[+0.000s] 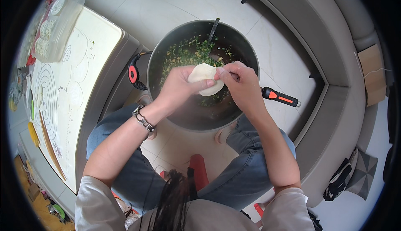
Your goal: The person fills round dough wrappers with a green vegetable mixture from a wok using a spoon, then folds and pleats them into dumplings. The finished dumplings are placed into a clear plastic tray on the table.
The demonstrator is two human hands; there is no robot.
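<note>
A thin round dough wrapper [203, 72] is spread across the fingers of my left hand [179, 84], and its thumb presses on the face of the wrapper. The thumb and forefinger of my right hand [242, 78] pinch the wrapper's right edge. Both hands are above a deep dark pan [238, 32] with a long handle [278, 96] at the right and a loop handle [133, 74] at the left. Chopped green and yellow filling [184, 54] lies in the pan, partly hidden by my hands. A dark utensil handle [213, 30] leans on the far rim.
At the left, a table holds a printed mat [94, 30] with flat dough rounds [72, 98], small dough pieces [39, 94], a wooden rolling pin [50, 149] and a clear plastic container [67, 27] of white pieces. A grey sofa [329, 112] curves along the right.
</note>
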